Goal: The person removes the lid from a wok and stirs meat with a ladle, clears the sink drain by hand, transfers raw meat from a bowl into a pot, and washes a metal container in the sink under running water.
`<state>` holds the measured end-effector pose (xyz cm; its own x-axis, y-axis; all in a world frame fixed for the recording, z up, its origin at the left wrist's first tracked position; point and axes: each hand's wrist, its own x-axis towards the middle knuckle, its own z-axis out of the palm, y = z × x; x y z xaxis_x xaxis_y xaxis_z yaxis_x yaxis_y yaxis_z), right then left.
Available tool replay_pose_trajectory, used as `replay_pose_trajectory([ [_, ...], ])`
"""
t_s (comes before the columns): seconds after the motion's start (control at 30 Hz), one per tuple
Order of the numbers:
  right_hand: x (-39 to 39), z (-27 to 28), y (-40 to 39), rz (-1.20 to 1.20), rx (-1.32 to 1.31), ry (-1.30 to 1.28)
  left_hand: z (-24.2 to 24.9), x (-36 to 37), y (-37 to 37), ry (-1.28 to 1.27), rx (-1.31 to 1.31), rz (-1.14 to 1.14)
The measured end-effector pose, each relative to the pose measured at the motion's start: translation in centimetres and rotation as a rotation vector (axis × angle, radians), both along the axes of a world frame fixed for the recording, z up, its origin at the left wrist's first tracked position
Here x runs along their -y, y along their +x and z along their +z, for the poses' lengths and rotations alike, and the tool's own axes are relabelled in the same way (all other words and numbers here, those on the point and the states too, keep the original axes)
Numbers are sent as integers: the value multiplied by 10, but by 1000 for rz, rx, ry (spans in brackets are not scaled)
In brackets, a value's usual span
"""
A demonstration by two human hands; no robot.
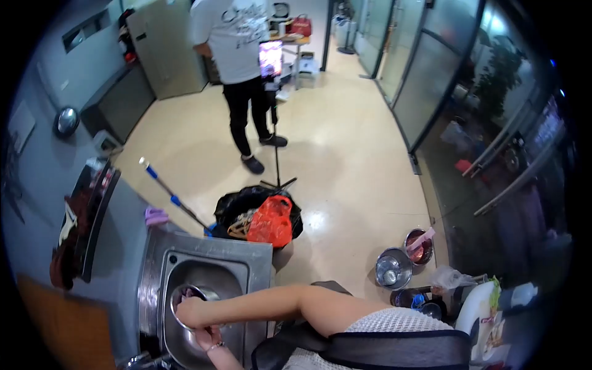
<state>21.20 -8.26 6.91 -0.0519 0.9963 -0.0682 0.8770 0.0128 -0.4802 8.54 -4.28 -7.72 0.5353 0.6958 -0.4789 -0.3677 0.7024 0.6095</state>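
Note:
A round metal bowl (211, 293) is inside the stainless steel sink (259, 262) at the lower left. My right hand (190, 312) reaches down into this bowl, its fingers curled and mostly hidden. Dark pinkish pieces (187, 292) show beside it, too small to name. Below, my left hand (208, 337), with a bracelet at the wrist, is closed at the near side of the bowl and seems to hold it. My right forearm crosses over the sink's edge.
A faucet (143, 361) is at the sink's lower corner. Past the sink are a black-lined bin (225, 200) with a red bag (271, 222) and a mop handle (176, 198). A person (237, 61) stands behind a phone tripod (275, 123). Two metal bowls (393, 266) sit on the floor.

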Motion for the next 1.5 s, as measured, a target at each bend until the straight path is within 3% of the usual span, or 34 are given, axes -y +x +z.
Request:
replay_pose_trajectory([
  [0.03,10,3,11,-61,-59,102,-29,-12,-7,42,45,-234],
  [0.07,20,2,19,-118,-114,207,-1,14,20,-55,-71,-47],
  [0.1,31,1,24,-184,-52,190,50,41,52,-136,-167,-29],
  [0.13,38,-26,33,-169,190,281,63,48,71,-157,-206,-38],
  [0.17,54,-24,48,-165,255,311,77,55,91,-179,-244,-49],
  [0.23,110,8,92,-109,218,283,52,57,108,-191,-265,-125],
  [0.27,146,37,118,-58,98,229,48,61,125,-189,-267,-157],
  [0.33,231,54,160,-246,-202,363,57,92,160,-55,-233,-331],
  [0.4,329,59,194,-289,-310,531,65,132,197,84,-189,-482],
  [0.43,376,53,214,-451,-401,194,68,152,216,154,-170,-549],
  [0.47,419,-7,235,-491,-407,239,71,170,238,223,-149,-616],
  [0.5,476,-29,245,-546,-678,151,62,178,258,40,-100,-669],
  [0.57,586,-73,238,-1155,-1159,77,79,224,299,230,-155,-766],
  [0.6,635,-112,229,-1447,-718,-78,101,252,318,268,-206,-783],
  [0.63,676,-153,207,-1447,82,-528,75,248,340,252,-266,-848],
  [0.67,708,-176,188,-1539,-24,-574,46,241,366,233,-324,-915],
  [0.73,772,-218,149,-1729,-217,-671,43,270,404,348,-278,-954],
  [0.8,789,-199,138,-2047,-449,-392,101,336,439,359,-297,-978],
  [0.83,794,-193,143,-2043,-458,-399,121,359,448,358,-330,-995],
  [0.9,796,-181,151,-2193,-409,-602,116,378,486,278,-192,-1081],
  [0.97,791,-131,185,-2178,-347,-242,127,409,520,201,-162,-1126],
  [1.03,797,-146,233,-1942,-161,306,140,435,559,233,-212,-1210],
  [1.07,788,-120,270,-2050,-292,132,142,448,578,237,-152,-1223],
  [1.1,787,-89,308,-1956,-377,122,141,460,599,268,-23,-1269],
  [1.13,786,-92,340,-1860,-231,413,150,474,620,352,-109,-1267],
  [1.17,780,-62,381,-1743,-50,534,150,481,642,357,-119,-1303],
  [1.2,772,-22,422,-1682,-74,616,141,491,669,388,-27,-1239],
  [1.27,758,26,503,-1518,49,699,160,524,713,393,-30,-1119],
  [1.37,730,83,621,-1271,112,694,166,538,785,434,-54,-1209],
  [1.5,699,89,761,-1003,8,439,167,550,886,344,-10,-1195],
])
